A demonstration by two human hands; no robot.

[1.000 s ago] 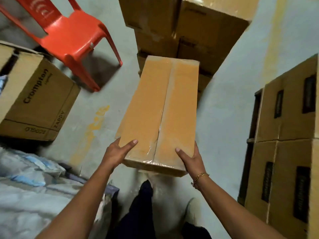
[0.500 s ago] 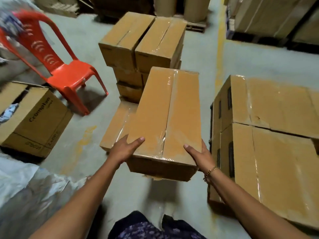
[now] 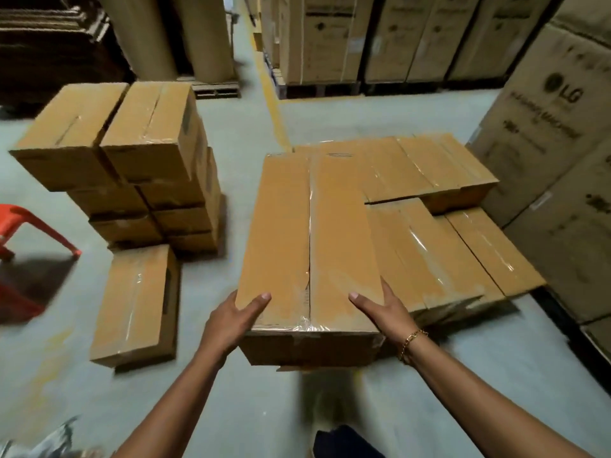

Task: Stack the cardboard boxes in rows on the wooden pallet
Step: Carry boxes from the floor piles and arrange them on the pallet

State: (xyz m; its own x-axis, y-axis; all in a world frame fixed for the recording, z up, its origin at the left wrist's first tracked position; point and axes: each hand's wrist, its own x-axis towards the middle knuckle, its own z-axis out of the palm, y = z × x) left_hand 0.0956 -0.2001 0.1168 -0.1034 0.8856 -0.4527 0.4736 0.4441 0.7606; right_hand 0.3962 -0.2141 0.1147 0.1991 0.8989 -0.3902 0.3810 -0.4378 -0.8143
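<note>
I carry a long taped cardboard box (image 3: pixel 307 246) in front of me, off the floor. My left hand (image 3: pixel 231 320) grips its near left corner, thumb on top. My right hand (image 3: pixel 383 312), with a gold bracelet at the wrist, grips the near right corner the same way. Just right of and beyond the carried box lie rows of like boxes (image 3: pixel 429 246), stacked low with a higher row (image 3: pixel 426 166) at the back. The pallet under them is hidden.
A tall pile of the same boxes (image 3: pixel 132 160) stands at left, with a single box (image 3: pixel 135 305) on the floor before it. A red plastic chair (image 3: pixel 20 226) is at the far left. Large printed cartons (image 3: pixel 555 180) wall the right side. Paper rolls (image 3: pixel 172 34) stand behind.
I have turned right with the box in both hands. The stacked rows now lie straight ahead and to the right, and the red chair has slid to the left edge.
</note>
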